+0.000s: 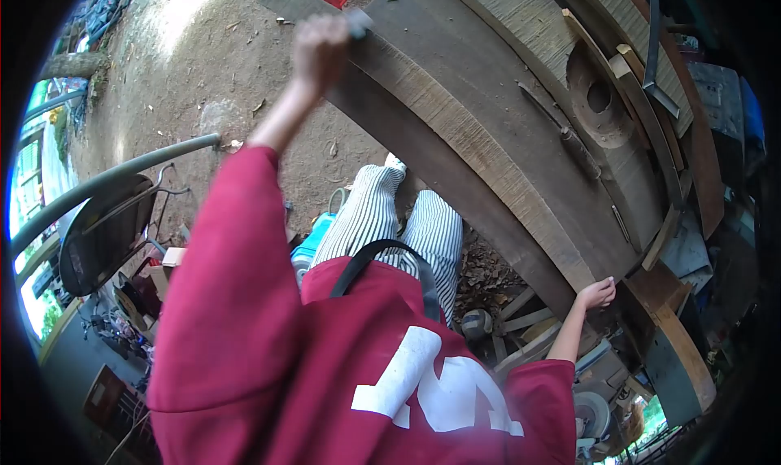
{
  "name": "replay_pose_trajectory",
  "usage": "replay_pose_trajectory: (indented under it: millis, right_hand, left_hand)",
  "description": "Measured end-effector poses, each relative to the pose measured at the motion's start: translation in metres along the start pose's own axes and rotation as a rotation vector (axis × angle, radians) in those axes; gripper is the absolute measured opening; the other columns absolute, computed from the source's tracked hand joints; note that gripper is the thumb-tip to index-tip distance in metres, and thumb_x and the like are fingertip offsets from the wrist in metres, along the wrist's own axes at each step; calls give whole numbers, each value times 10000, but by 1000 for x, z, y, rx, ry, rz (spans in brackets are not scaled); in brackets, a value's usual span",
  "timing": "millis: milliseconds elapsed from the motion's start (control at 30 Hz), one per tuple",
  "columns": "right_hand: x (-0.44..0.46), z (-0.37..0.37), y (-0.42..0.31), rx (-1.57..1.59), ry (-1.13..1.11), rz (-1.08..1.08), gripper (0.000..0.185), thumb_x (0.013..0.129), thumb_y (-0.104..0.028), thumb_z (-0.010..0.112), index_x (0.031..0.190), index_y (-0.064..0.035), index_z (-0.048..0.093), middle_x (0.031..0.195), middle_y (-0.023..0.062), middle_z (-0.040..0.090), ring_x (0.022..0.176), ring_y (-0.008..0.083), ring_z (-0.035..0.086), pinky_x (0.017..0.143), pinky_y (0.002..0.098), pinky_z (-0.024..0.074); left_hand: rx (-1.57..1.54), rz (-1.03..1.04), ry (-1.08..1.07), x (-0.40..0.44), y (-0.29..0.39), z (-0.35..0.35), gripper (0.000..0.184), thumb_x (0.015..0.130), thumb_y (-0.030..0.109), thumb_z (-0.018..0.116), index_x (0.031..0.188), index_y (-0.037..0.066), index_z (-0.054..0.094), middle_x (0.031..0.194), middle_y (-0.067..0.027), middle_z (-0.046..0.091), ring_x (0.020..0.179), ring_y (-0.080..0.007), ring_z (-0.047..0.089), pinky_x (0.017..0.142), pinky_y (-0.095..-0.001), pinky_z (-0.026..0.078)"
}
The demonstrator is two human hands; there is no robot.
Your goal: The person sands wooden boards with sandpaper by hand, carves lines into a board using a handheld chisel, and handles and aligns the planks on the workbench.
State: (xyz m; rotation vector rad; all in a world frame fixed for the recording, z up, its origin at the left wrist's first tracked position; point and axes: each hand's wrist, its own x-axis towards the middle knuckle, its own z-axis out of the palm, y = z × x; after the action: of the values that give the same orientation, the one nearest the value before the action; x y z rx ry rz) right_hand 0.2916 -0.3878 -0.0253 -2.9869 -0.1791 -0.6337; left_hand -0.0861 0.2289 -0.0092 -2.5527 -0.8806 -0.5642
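A long light-brown wooden plank [468, 119] lies along the front of a dark wooden workbench [537, 152]. My left hand [322, 48] is over the plank's far left end, closed in a fist and smeared by motion. A small grey-teal object [358, 23] juts from its right side; blur hides what kind of thing it is. At the opposite end of the plank, my right hand [598, 292] has its fingers curled together against the plank's end. Whatever may lie between those fingers is too small to make out.
On the bench's back part lie several wood strips [626, 82], a metal square [659, 99] and a board with a round hole [599, 97]. A dark chair [110, 229] and a curved pipe [122, 168] stand at left. Stacked wood and clutter [529, 327] sit below the bench.
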Motion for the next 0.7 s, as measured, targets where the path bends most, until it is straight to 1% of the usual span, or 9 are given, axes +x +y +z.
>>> replay_pose_trajectory:
  millis: [100, 167, 267, 333, 400, 433, 567, 667, 700]
  right_hand:
    - [-2, -4, -6, -2, -13, 9, 346, 884, -346, 425, 999, -61, 584, 1075, 117, 527, 1049, 276, 445, 905, 384, 317]
    - [-2, -5, -10, -13, -20, 23, 347, 887, -344, 420, 1004, -59, 579, 1075, 121, 526, 1049, 276, 446, 906, 385, 316]
    - [-2, -6, -11, -22, -20, 13, 347, 889, -342, 415, 1002, -57, 578, 1078, 127, 524, 1042, 275, 448, 903, 387, 315]
    - [-2, -5, -11, -23, -22, 21, 353, 891, -345, 408, 997, -54, 577, 1079, 128, 523, 1038, 271, 449, 900, 390, 313]
    - [-1, -4, -10, -15, -15, 21, 355, 892, -346, 405, 997, -53, 576, 1082, 126, 521, 1041, 269, 448, 899, 390, 313]
    - [-2, -4, -9, -8, -12, 26, 357, 892, -348, 403, 997, -53, 576, 1085, 125, 520, 1045, 268, 447, 898, 390, 312]
    - [-3, -6, -10, 0, -47, 50, 374, 892, -359, 391, 1005, -53, 574, 1100, 111, 513, 1065, 264, 435, 904, 392, 309]
    - [-4, -8, -17, 0, -40, 54, 378, 890, -364, 393, 1004, -53, 575, 1098, 111, 514, 1056, 272, 438, 901, 395, 312]
    - [-5, -10, -17, 0, -27, 55, 375, 889, -362, 398, 1001, -53, 577, 1095, 115, 515, 1052, 275, 440, 899, 396, 314]
  left_hand:
    - [-325, 56, -34, -18, 60, -37, 144, 686, 95, 524, 818, 52, 563, 732, -28, 537, 711, -167, 547, 628, -278, 431]
    - [-355, 147, -83, -15, 47, -31, 173, 703, 98, 554, 874, 83, 574, 773, -29, 568, 745, -165, 563, 639, -289, 455]
    - [-215, 169, -43, 13, -8, -6, 90, 730, 114, 515, 802, 103, 568, 718, -37, 575, 682, -166, 582, 594, -288, 470]
    - [84, 0, -46, 37, -44, 9, 145, 764, 169, 498, 648, 129, 575, 584, -29, 556, 578, -186, 582, 535, -302, 469]
    - [141, -82, -38, 51, -83, 33, 116, 725, 155, 513, 642, 137, 593, 603, -14, 576, 595, -167, 591, 511, -309, 454]
    - [96, -104, 116, 50, -83, 39, 100, 704, 158, 523, 619, 127, 565, 587, -21, 545, 561, -166, 564, 487, -318, 436]
    - [247, -104, -99, 10, 36, -2, 54, 718, 158, 511, 705, 106, 508, 632, -26, 491, 569, -152, 511, 449, -280, 379]
    - [-346, 73, 129, -12, 98, -41, 107, 666, 121, 534, 771, 115, 553, 626, 0, 497, 584, -130, 524, 509, -268, 422]
    - [-347, 67, 132, -10, 92, -37, 107, 666, 121, 534, 771, 115, 553, 626, 0, 497, 584, -130, 524, 509, -268, 422]
